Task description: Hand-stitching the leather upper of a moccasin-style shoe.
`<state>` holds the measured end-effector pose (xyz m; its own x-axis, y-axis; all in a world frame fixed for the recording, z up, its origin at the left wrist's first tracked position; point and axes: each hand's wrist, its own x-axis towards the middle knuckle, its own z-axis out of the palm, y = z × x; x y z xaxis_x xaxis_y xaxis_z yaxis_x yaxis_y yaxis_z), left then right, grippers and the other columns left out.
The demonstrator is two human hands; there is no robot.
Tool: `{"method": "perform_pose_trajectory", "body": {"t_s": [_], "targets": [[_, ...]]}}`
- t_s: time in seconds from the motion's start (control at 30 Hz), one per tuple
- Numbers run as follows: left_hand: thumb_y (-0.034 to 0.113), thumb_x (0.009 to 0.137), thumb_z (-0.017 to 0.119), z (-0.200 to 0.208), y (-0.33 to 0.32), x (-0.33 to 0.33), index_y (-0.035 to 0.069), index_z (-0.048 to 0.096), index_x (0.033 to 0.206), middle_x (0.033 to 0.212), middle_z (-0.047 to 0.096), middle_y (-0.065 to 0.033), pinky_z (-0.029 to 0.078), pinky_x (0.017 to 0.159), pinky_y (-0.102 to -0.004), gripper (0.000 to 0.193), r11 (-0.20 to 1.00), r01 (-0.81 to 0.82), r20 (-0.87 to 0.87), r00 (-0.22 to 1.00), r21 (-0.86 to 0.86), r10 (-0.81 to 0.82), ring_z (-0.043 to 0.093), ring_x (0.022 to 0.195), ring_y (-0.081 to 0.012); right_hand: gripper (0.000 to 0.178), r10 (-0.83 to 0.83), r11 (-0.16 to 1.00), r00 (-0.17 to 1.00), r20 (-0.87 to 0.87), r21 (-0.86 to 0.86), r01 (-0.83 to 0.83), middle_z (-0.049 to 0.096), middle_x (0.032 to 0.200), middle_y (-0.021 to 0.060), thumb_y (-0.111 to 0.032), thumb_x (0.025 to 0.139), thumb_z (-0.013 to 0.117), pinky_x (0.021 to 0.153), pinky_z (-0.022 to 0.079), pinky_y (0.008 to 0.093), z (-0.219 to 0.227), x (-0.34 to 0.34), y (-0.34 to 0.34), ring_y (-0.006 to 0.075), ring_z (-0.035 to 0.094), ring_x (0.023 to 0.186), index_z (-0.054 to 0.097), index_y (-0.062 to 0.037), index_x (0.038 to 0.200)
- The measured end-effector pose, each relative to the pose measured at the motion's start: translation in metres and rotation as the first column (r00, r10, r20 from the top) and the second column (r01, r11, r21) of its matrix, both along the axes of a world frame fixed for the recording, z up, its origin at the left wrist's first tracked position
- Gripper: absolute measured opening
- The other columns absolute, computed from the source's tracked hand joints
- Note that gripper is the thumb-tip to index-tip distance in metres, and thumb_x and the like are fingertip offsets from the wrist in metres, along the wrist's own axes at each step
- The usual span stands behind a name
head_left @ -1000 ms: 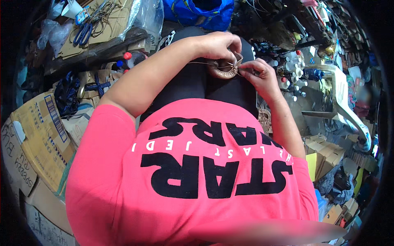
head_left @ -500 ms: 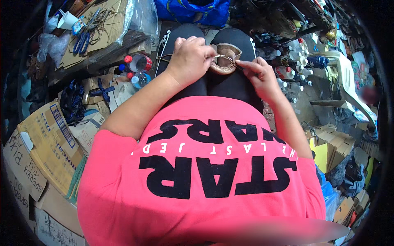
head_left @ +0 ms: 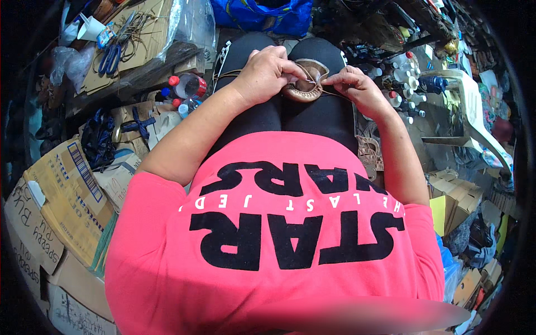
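Note:
On my lap, between my black-clad thighs [head_left: 254, 111], rests a brown leather shoe upper [head_left: 303, 95] with a row of stitches along its rounded rim. My left hand [head_left: 267, 72] is at its left side, fingers pinched over the opening by a thin pale strand that looks like thread or a needle. At the right side of the rim, my right hand [head_left: 355, 88] pinches a thin tan thread [head_left: 338, 95] close to the leather. More cord [head_left: 228, 74] trails out to the left, past my left wrist. Fingers partly hide what the left hand holds.
Plastic bottles [head_left: 188, 86] stand by my left thigh, and several more [head_left: 403, 84] to the right. Scissors [head_left: 110, 58] lie on a cardboard-covered bench [head_left: 151, 42]. Cardboard boxes [head_left: 67, 201] are at the left, a white plastic chair [head_left: 474, 111] at the right, a blue bag [head_left: 262, 15] ahead.
My left hand has shifted right and slightly down over the shoe upper. My right forearm has swung a little outward, its fingers still by the rim.

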<state>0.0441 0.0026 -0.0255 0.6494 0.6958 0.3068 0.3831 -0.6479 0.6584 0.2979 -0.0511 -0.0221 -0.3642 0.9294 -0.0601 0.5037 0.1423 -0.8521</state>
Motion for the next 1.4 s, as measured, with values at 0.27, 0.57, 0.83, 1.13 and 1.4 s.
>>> {"method": "perform_pose_trajectory", "body": {"t_s": [0.27,0.57,0.83,1.13,1.4], "targets": [[0.009,0.071,0.071,-0.006,0.010,0.009,0.019,0.073,0.086,0.068,0.051,-0.0049,0.043,0.063,-0.0315,0.019,0.986,0.081,-0.031,0.996,-0.148,-0.086,0.053,0.067,-0.0205,0.045,0.020,0.995,0.994,-0.106,-0.098,-0.031,0.050,0.071,0.0006,0.010,0.066,0.052,0.073,0.041,0.0247,0.001,0.001,0.002,0.0141,0.048,0.074,0.071,-0.0128,0.099],[0.002,0.070,0.068,0.010,0.024,0.018,0.015,0.072,0.090,0.074,0.053,-0.0071,0.045,0.065,-0.0315,0.024,0.960,0.276,-0.099,0.955,-0.050,-0.280,0.056,0.072,-0.0217,0.040,0.050,0.993,0.999,-0.012,-0.105,-0.051,0.053,0.071,0.0005,0.009,0.071,0.054,0.072,0.042,0.0230,0.004,-0.001,0.005,0.0123,0.048,0.074,0.071,-0.0129,0.100],[0.010,0.074,0.070,0.001,-0.002,0.016,0.007,0.069,0.091,0.077,0.066,-0.0046,0.049,0.068,-0.0270,0.018,0.910,-0.098,-0.111,0.992,-0.402,0.058,0.062,0.071,-0.0110,0.022,-0.202,0.978,0.973,-0.116,-0.079,0.194,0.064,0.082,0.0002,-0.005,0.078,0.068,0.074,0.046,0.0232,0.010,-0.024,-0.014,0.0066,0.055,0.080,0.069,-0.0063,0.100],[0.016,0.070,0.069,0.015,0.009,0.032,0.013,0.068,0.082,0.081,0.066,-0.0071,0.047,0.071,-0.0375,0.013,0.993,0.100,-0.278,0.954,-0.059,-0.113,0.063,0.078,-0.0267,0.011,-0.165,0.980,0.979,-0.117,-0.134,0.150,0.063,0.081,-0.0001,-0.007,0.079,0.069,0.068,0.047,0.0219,0.010,-0.025,-0.003,0.0061,0.055,0.074,0.065,-0.0007,0.087],[0.015,0.079,0.062,0.023,0.012,0.014,0.008,0.062,0.084,0.080,0.063,-0.0103,0.045,0.072,-0.0389,0.009,0.982,0.089,-0.349,0.926,-0.164,-0.143,0.059,0.082,-0.0280,0.019,-0.171,0.985,0.975,-0.144,-0.041,0.166,0.053,0.093,0.0023,-0.014,0.077,0.073,0.076,0.042,0.0230,0.002,0.001,-0.008,0.0087,0.051,0.086,0.062,-0.0014,0.086]]}}
